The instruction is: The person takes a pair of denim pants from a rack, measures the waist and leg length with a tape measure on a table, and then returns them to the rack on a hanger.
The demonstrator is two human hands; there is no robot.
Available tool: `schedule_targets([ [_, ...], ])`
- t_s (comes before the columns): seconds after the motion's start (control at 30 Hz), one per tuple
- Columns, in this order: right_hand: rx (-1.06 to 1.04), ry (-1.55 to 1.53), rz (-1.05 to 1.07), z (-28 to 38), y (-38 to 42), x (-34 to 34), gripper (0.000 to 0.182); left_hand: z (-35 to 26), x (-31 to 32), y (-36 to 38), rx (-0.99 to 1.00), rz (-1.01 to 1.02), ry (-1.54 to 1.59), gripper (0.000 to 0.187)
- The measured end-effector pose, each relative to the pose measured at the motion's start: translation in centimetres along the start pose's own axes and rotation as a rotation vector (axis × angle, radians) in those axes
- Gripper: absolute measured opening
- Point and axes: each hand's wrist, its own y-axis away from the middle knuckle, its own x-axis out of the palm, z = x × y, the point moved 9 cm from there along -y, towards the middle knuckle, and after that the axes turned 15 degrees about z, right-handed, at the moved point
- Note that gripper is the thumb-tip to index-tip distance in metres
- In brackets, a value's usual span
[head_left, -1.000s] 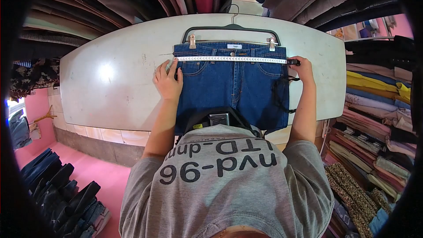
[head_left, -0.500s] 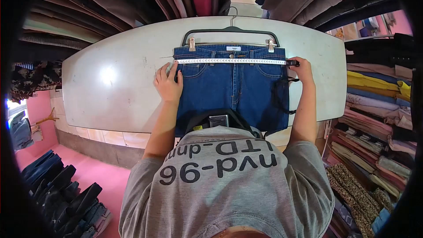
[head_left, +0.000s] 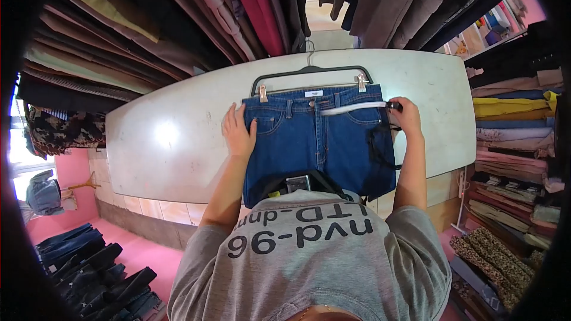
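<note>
Dark-blue jeans [head_left: 282, 145], white waistband label [head_left: 313, 93]; right fingers [head_left: 407, 106] gripping tape measure [head_left: 355, 107], left fingers [head_left: 229, 117] spread.

- Jeans [head_left: 285, 142]: dark-blue denim, front up, laid flat on counter [head_left: 166, 166], between left fingers [head_left: 231, 120], at the side edge, and right fingers [head_left: 402, 103].
- Tape measure [head_left: 357, 108]: black case in right fingers; white strip blurred, slightly curved, running from them to near the fly.

White tape strip [head_left: 355, 107] now free of the left hand [head_left: 239, 137], its loose end beside the fly [head_left: 320, 137] of the blue jeans [head_left: 279, 145] instead of at their left edge, span cut to about half the jeans' width, printed marks now blurred
</note>
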Motion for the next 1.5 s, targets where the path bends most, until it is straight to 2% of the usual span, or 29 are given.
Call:
schedule_targets([
  [0.07,-0.008,0.003,-0.063,-0.1,1.6,-0.8,0.031,-2.5,0.7,-2.8,0.203,0.117,0.033,0.054],
  [0.2,0.000,-0.128,-0.164,-2.5,5.8,-3.3,0.030,-4.1,3.8,-8.5,0.251,0.263,0.014,0.059],
  [0.27,0.139,-0.380,-0.213,-5.6,9.0,-4.6,0.026,-4.8,4.3,-10.6,0.224,0.302,-0.029,0.063],
  [0.33,0.174,-0.489,-0.251,-7.2,13.1,-6.0,0.021,-4.2,5.5,-11.6,-0.032,0.616,-0.036,0.069],
  [0.37,0.168,-0.567,-0.259,-9.2,15.0,-5.6,0.020,-3.8,5.1,-12.3,-0.019,0.512,-0.101,0.066],
  [0.4,0.163,-0.646,-0.266,-10.8,17.0,-4.9,0.020,-3.5,4.5,-13.0,-0.007,0.504,-0.098,0.066],
  [0.47,0.397,-0.661,-0.070,-12.2,21.6,-2.8,0.023,-3.1,4.4,-14.1,0.017,0.657,0.137,0.056],
  [0.5,0.449,-0.741,0.102,-13.8,23.6,-0.1,0.028,-3.2,3.5,-14.2,0.017,0.641,0.306,0.048],
  [0.53,0.498,-0.817,0.278,-15.3,25.5,3.0,0.034,-4.0,2.7,-14.0,0.027,0.638,0.308,0.048],
  [0.6,0.513,-0.926,0.431,-14.8,28.2,7.6,0.047,-6.4,1.2,-12.8,0.076,0.756,0.730,0.039],
  [0.63,0.527,-0.944,0.438,-14.5,29.1,9.5,0.053,-8.3,-0.1,-12.0,0.105,0.741,0.877,0.031],
  [0.67,0.542,-0.963,0.447,-14.0,29.4,11.6,0.060,-9.9,-1.4,-11.2,0.109,0.740,0.879,0.031],
  [0.73,0.428,-1.066,0.460,-12.2,28.1,15.5,0.062,-12.6,-4.8,-10.3,0.137,0.616,0.780,0.029],
  [0.8,0.352,-1.199,0.485,-9.0,26.2,18.1,0.052,-14.7,-6.7,-9.4,0.150,0.598,0.805,0.030],
  [0.83,0.337,-1.227,0.452,-8.8,25.5,19.1,0.038,-15.7,-8.1,-8.7,0.116,0.584,0.879,0.030],
  [0.87,0.331,-1.223,0.451,-8.6,25.5,18.9,0.038,-16.3,-9.4,-8.2,0.085,0.568,0.953,0.030],
  [0.93,0.439,-0.963,0.563,-8.9,26.0,18.5,0.030,-16.9,-11.3,-7.6,0.101,0.554,0.986,0.030],
  [1.0,0.419,-0.908,0.575,-8.0,26.9,16.2,0.027,-17.6,-13.4,-7.2,0.199,0.538,1.090,0.029],
  [1.07,0.388,-0.875,0.456,-8.7,27.3,12.4,0.022,-17.8,-15.9,-6.5,0.224,0.501,1.093,0.030],
  [1.13,0.225,-0.913,0.143,-8.3,27.1,6.3,0.017,-17.7,-18.6,-5.9,0.264,0.423,1.170,0.031],
  [1.17,0.242,-0.834,-0.012,-7.5,27.4,2.1,0.017,-17.4,-19.9,-6.0,0.319,0.369,1.199,0.032],
  [1.23,0.200,-0.758,-0.295,-4.8,27.0,-6.8,0.018,-15.8,-22.0,-6.0,0.267,0.274,1.348,0.031],
  [1.33,0.024,-0.530,-0.585,2.3,25.0,-19.4,0.020,-12.8,-25.5,-5.4,0.235,0.079,1.522,0.028],
  [1.37,-0.136,-0.540,-0.645,5.6,23.7,-22.7,0.014,-11.7,-26.4,-4.7,0.232,0.022,1.555,0.028],
  [1.43,-0.295,-0.415,-0.685,10.1,19.7,-28.3,0.011,-9.2,-27.2,-3.4,0.225,-0.087,1.604,0.028],
  [1.47,-0.346,-0.340,-0.714,14.1,18.1,-29.8,0.018,-7.9,-27.6,-2.7,0.219,-0.164,1.608,0.028],
  [1.5,-0.285,-0.128,-0.817,15.7,15.5,-31.6,0.029,-6.3,-27.6,-2.0,0.183,-0.210,1.623,0.027],
])
